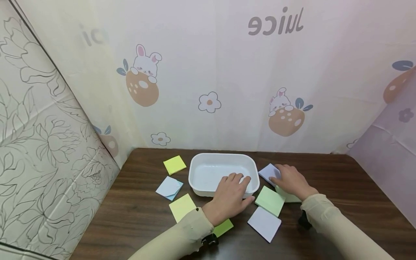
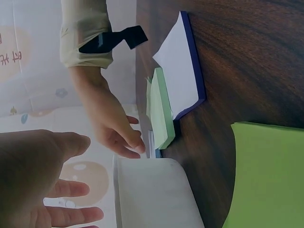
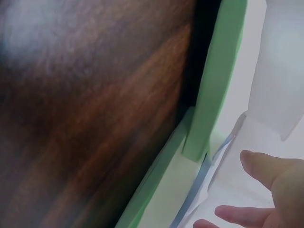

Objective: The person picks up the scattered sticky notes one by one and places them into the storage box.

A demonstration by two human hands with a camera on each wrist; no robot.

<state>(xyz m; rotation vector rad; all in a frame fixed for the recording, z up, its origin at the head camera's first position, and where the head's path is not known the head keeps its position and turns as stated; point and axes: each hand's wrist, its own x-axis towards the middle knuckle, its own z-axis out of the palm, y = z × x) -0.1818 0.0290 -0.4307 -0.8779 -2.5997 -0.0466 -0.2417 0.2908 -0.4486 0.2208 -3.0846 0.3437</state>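
Note:
My left hand (image 1: 230, 195) is over the front right rim of a white plastic tub (image 1: 208, 173), fingers spread and nothing held. Its thumb and fingers (image 2: 71, 216) stand apart in the left wrist view. At the tub's right, my right hand (image 1: 291, 181) hovers at a lavender sticky note pad (image 1: 268, 172), partly covering it. The right wrist view has its thumb and fingers (image 3: 266, 166) parted, holding nothing; whether they touch the pad I cannot tell. Below that hand lie a green sticky note pad (image 1: 269, 200) and a pale green pad (image 1: 293, 198), overlapping.
Another lavender pad (image 1: 264, 223) lies nearer on the brown wooden table (image 1: 344, 202). Left of the tub are a bright yellow pad (image 1: 174, 165), a light blue pad (image 1: 169, 187) and a pale yellow pad (image 1: 182, 207). A darker green pad (image 1: 223, 227) shows beneath my left wrist. Printed curtains (image 1: 234, 65) stand behind.

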